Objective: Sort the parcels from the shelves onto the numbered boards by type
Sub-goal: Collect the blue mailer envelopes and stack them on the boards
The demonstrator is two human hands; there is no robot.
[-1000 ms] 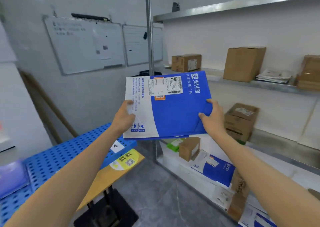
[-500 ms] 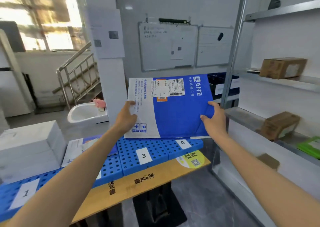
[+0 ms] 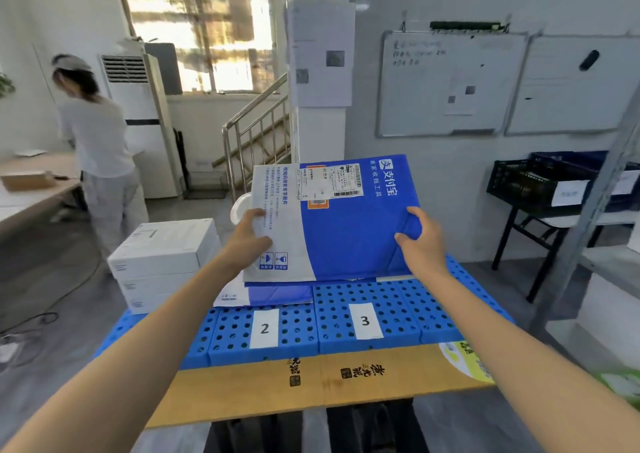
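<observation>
Gripping the blue envelope by its sides, left hand and right hand hold it mid-frame above the numbered boards. Better lower it flat onto the similar envelope on board 2.

looks like a small parcel depot; numbered blue boards, metal shelving, whiteboards, stacked white boxes

Both hands, left hand and right hand, hold a blue-and-white envelope above blue boards labelled 2 and 3.
</observation>
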